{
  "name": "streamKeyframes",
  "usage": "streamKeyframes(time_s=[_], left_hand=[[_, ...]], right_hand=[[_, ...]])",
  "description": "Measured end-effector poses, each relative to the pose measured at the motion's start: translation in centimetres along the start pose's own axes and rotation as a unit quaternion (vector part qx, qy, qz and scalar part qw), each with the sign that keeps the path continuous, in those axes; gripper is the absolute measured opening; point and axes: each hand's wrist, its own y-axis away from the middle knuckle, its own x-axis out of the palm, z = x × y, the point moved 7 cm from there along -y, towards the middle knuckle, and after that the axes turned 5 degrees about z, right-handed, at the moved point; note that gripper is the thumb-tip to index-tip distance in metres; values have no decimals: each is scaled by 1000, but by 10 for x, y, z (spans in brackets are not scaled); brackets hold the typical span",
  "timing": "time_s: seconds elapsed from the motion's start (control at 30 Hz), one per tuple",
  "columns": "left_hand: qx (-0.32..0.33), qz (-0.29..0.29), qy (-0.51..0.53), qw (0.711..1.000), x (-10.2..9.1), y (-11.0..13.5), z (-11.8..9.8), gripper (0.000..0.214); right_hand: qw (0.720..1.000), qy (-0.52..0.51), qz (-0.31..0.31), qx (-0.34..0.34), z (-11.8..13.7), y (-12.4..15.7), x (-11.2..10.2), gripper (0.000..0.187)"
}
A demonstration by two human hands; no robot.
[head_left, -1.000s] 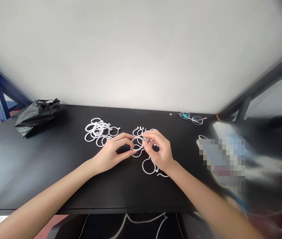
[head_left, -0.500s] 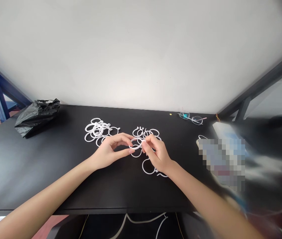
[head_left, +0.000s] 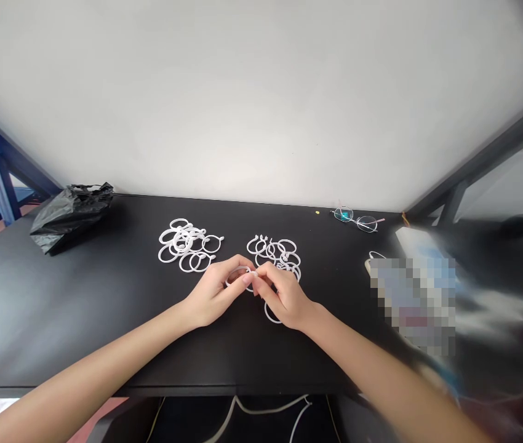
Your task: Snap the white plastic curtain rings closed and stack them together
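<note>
Between my two hands is a white ring [head_left: 233,275], thin, with its small end piece at the fingertips. My left hand [head_left: 218,288] pinches it with thumb and fingers, the loop lying inside its grasp. The fingertips of my right hand [head_left: 283,296] press together on the ring's end, touching the left fingertips and hiding that part. Just behind and beside my right hand lies a loose group of similar white rings [head_left: 290,246] with small knobs. Another ring [head_left: 271,315] shows partly under that hand. A heaped pile of white rings [head_left: 181,240] sits behind my left hand.
A crumpled black plastic bag [head_left: 72,215] stands at the left on the black table [head_left: 151,357]. Eyeglasses [head_left: 356,219] lie near the wall at the back right. A blurred phone-like object [head_left: 409,301] and a white box [head_left: 423,246] are at the right, with cables.
Both hands have come together and slightly nearer to me. My left hand has shifted right along the ring, so its fingertips now meet the right ones at the ring's end.
</note>
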Motion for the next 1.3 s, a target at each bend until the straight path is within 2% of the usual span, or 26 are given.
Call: streamKeyframes(time_s=[0.17, 0.6, 0.73, 0.9, 1.1, 1.3], left_hand=[[3, -34, -104, 994, -8, 2, 0, 36], [7, -9, -99, 995, -9, 2, -4, 37], [19, 3, -126, 992, -4, 1, -4, 33], [41, 2, -163, 986, 0, 4, -4, 32], [55, -19, -190, 980, 0, 4, -6, 32], [70, -24, -200, 977, 1, 5, -12, 32]], right_hand=[[999, 1, -28, -29, 4, 2, -7, 23], [999, 10, -43, -20, 0, 4, -10, 20], [1000, 25, -13, -14, 2, 1, -6, 16], [996, 83, 13, -42, 11, -2, 0, 28], [987, 147, -16, -61, 15, -2, -1, 35], [990, 120, -13, -76, 17, 0, 1, 34]])
